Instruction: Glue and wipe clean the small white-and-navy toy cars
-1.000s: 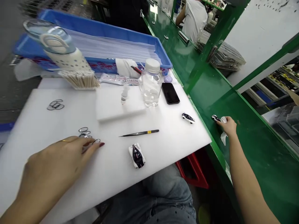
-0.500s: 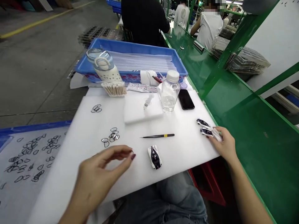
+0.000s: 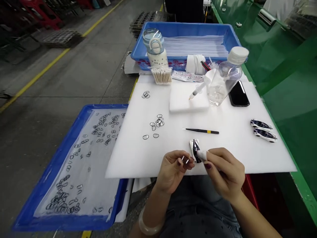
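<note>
My left hand (image 3: 174,168) pinches a small glossy piece with a dark edge (image 3: 185,160) near the white board's front edge. Close beside it, my right hand (image 3: 224,170) grips a small white cloth-like wad (image 3: 202,155) between thumb and fingers. Just beyond both hands a white-and-dark toy car (image 3: 194,145) lies on the board, its near end partly hidden. Two more toy cars, a rear one (image 3: 261,125) and a front one (image 3: 265,135), sit side by side at the right. Black tweezers (image 3: 201,131) with a yellow band lie behind the hands.
Thin dark-edged rings (image 3: 159,122) lie on the white board (image 3: 133,148). A blue tray (image 3: 81,115) at the left holds many more. Behind stand a foam block (image 3: 189,105) with a dropper (image 3: 196,91), a clear bottle (image 3: 218,94), a phone (image 3: 239,94), cotton swabs (image 3: 161,76) and a blue bin (image 3: 188,26).
My right hand has come from the two cars at the right to the middle, carrying the white wad. My left hand has moved beside it with the small piece. The view has turned left.
</note>
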